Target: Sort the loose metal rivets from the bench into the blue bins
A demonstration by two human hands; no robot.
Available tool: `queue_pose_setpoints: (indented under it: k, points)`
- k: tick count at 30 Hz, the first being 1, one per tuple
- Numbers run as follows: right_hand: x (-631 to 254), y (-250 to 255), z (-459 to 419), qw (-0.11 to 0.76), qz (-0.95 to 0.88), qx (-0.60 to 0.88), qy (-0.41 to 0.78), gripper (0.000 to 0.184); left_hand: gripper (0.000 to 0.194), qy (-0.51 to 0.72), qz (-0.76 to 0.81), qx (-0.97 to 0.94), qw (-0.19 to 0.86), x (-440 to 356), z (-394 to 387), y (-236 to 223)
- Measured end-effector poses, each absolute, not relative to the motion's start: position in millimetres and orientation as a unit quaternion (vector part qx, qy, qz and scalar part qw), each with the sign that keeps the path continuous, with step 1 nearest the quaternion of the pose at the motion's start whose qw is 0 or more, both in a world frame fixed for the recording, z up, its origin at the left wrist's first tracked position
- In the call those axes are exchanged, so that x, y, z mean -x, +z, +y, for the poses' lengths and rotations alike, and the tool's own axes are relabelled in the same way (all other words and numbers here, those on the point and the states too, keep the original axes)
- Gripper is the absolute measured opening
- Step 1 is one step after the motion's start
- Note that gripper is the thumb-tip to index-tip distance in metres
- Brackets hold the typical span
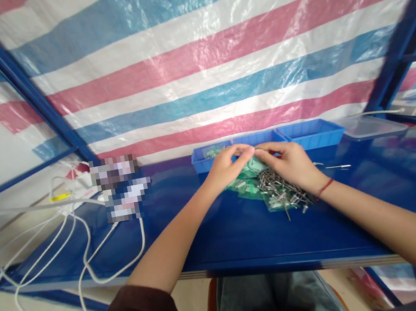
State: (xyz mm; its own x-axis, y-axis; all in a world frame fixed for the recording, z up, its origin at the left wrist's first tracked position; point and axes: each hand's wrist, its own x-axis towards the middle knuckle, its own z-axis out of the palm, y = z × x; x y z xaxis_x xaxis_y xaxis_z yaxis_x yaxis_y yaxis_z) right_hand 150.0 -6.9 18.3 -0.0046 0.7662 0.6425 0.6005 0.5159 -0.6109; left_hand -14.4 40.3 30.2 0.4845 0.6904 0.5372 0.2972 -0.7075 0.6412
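My left hand (pixel 230 164) and my right hand (pixel 288 160) meet fingertip to fingertip over the desk, both closed in a pinch. Between and just below them hangs a small green-tinted plastic bag (pixel 252 167), its top edge at my fingers. More green plastic bags (pixel 246 187) lie flat beneath, left of a loose pile of metal blind rivets (pixel 283 188). My right wrist is close above that pile. One single rivet (pixel 338 167) rests apart, to the right. My fingers partly hide the held bag.
Behind my hands stand blue plastic bins in a row: a left bin (pixel 202 166) holding small bags and a right bin (pixel 313 136). A clear lid (pixel 374 126) lies farther right. White cables (pixel 88 251) and a power strip (pixel 77 192) occupy the left. Striped sheeting (pixel 215 57) hangs behind.
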Motion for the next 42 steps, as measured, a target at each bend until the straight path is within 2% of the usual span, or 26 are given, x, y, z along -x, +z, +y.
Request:
queue_pose_setpoints:
  k: [4, 8, 10, 12, 16, 18, 21, 24, 27, 29, 31, 34, 37, 40, 42]
  points:
    - [-152.6, 23.9, -9.2, 0.571, -0.638, 0.485, 0.175, 0.034, 0.023, 0.397, 0.285, -0.826, 0.282, 10.1, 42.5, 22.4]
    - [-148.9, 25.5, -9.5, 0.583, -0.625, 0.432, 0.289, 0.039, 0.019, 0.447, 0.292, -0.787, 0.31, 7.4, 46.6, 19.4]
    - [-149.1, 24.8, -8.0, 0.585, -0.629, 0.415, 0.3, 0.039, 0.022, 0.451, 0.286, -0.776, 0.337, 6.4, 46.4, 20.9]
    - [-151.2, 24.8, -7.9, 0.6, -0.632, 0.424, 0.245, 0.029, 0.03, 0.449, 0.289, -0.756, 0.379, 5.1, 45.6, 23.5]
    - [-155.6, 30.0, -15.8, 0.588, -0.693, 0.414, 0.039, 0.007, 0.062, 0.416, 0.34, -0.672, 0.51, 3.8, 45.6, 27.9]
    - [-155.9, 33.4, -21.1, 0.542, -0.747, 0.385, -0.033, 0.012, 0.068, 0.381, 0.332, -0.663, 0.553, 4.4, 46.0, 28.0]
    - [-154.8, 35.1, -24.9, 0.498, -0.781, 0.37, -0.074, 0.021, 0.048, 0.391, 0.296, -0.698, 0.522, 6.3, 46.3, 26.3]
    - [-153.2, 33.3, -23.2, 0.553, -0.718, 0.421, -0.039, 0.021, 0.031, 0.462, 0.295, -0.719, 0.427, 8.4, 46.3, 26.4]
    - [-150.1, 32.4, -20.4, 0.593, -0.632, 0.478, 0.144, 0.031, 0.021, 0.507, 0.289, -0.743, 0.327, 10.2, 44.0, 29.7]
    - [-147.2, 33.3, -19.7, 0.564, -0.601, 0.477, 0.305, 0.04, 0.015, 0.496, 0.258, -0.784, 0.269, 10.6, 40.6, 31.5]
    - [-145.3, 34.3, -19.3, 0.544, -0.576, 0.456, 0.405, 0.041, 0.013, 0.465, 0.233, -0.822, 0.233, 9.7, 36.9, 31.5]
    - [-147.3, 33.9, -17.0, 0.578, -0.545, 0.441, 0.418, 0.038, 0.018, 0.431, 0.237, -0.835, 0.248, 6.4, 33.2, 28.8]
    - [-153.1, 30.2, -12.1, 0.605, -0.545, 0.441, 0.378, 0.037, 0.027, 0.438, 0.269, -0.793, 0.328, 2.3, 32.5, 25.3]
    - [-156.8, 24.9, -6.8, 0.595, -0.575, 0.45, 0.337, 0.035, 0.032, 0.442, 0.303, -0.746, 0.396, -1.0, 34.8, 20.7]
    - [-156.7, 21.4, -3.8, 0.578, -0.597, 0.459, 0.315, 0.035, 0.03, 0.435, 0.304, -0.75, 0.395, -1.3, 39.2, 17.7]
